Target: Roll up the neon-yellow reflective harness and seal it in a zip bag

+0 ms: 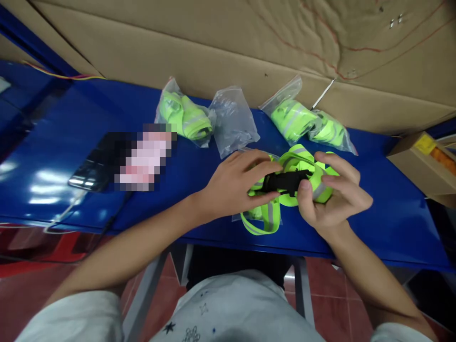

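A black plastic buckle (pixel 287 182) is held between my two hands, just above the blue table's front part. My left hand (pixel 237 183) has its thumb and fingers closed round the buckle's left end. At the other end, my right hand (pixel 335 192) pinches the buckle and the neon yellow webbing between thumb and bent fingers. The neon yellow reflective strap (pixel 261 228), with a grey stripe, loops below and behind the buckle. Part of a clear bag shows under the strap; my hands hide much of both.
Bagged neon straps (pixel 188 118) stand at the back left, with more bagged straps (pixel 294 118) behind my right hand. Between them lies a clear plastic bag (pixel 233 118). A black device (pixel 96 161) with cables is at left, a cardboard box (pixel 413 161) at right.
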Demonstrator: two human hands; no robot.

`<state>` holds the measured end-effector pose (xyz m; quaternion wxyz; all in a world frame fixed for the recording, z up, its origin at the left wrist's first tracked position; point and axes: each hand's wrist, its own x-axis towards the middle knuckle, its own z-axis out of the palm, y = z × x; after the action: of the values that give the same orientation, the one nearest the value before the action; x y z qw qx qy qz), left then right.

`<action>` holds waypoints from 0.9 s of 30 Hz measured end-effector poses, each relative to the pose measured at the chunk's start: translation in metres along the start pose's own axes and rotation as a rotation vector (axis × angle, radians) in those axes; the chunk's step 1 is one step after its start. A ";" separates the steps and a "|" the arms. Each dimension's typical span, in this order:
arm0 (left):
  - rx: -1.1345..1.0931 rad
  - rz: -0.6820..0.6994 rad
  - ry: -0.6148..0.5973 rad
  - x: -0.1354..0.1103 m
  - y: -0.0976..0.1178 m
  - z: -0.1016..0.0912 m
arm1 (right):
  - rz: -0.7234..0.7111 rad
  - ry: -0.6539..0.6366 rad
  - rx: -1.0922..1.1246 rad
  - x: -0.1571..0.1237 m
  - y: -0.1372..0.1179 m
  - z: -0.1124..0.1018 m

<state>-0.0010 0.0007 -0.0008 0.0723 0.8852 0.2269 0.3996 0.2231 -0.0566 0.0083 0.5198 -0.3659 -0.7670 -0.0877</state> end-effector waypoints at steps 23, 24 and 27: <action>0.523 0.181 -0.046 0.002 0.001 -0.008 | -0.040 -0.594 -0.252 0.013 -0.004 -0.011; 0.525 0.170 -0.051 0.002 0.000 -0.009 | -0.018 -0.589 -0.257 0.013 -0.002 -0.012; 0.452 0.053 -0.008 0.005 -0.008 -0.017 | 0.027 -0.477 -0.323 0.021 0.010 -0.025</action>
<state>-0.0135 0.0089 0.0120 -0.1373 0.8861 0.2871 0.3369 0.2440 -0.0523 0.0346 0.2609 -0.4647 -0.8386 -0.1134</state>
